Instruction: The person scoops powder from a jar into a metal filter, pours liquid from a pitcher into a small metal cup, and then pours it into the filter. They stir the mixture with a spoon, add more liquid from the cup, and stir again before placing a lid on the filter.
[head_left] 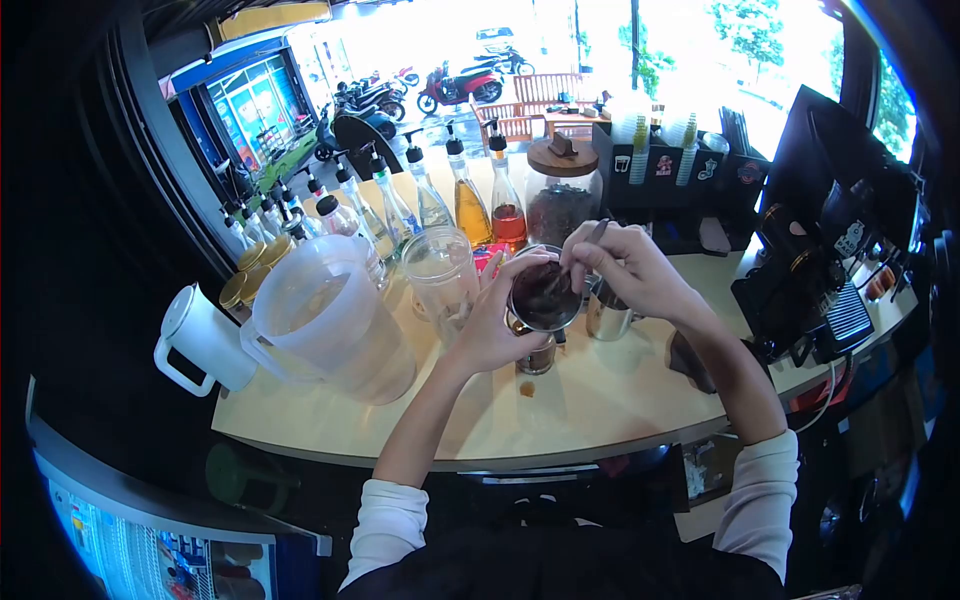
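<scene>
**Cup and spoon in hand above the counter**

Your left hand [495,320] has its fingers curled round one cup [545,297]. Your right hand [625,270] pinches one spoon [592,238] between closed fingertips, its lower end down in the cup. The cup is clear, tilted toward you and dark brown inside. You hold it just above one small glass [537,358] of brown liquid on the counter [600,400]. One steel jug [608,318] stands just beside your right hand. To the left are one big clear pitcher [330,320] and one white jug [205,345]. Behind stands one jar [560,195] with a wooden lid. The pump bottles [470,205] crowd too close to count.
</scene>
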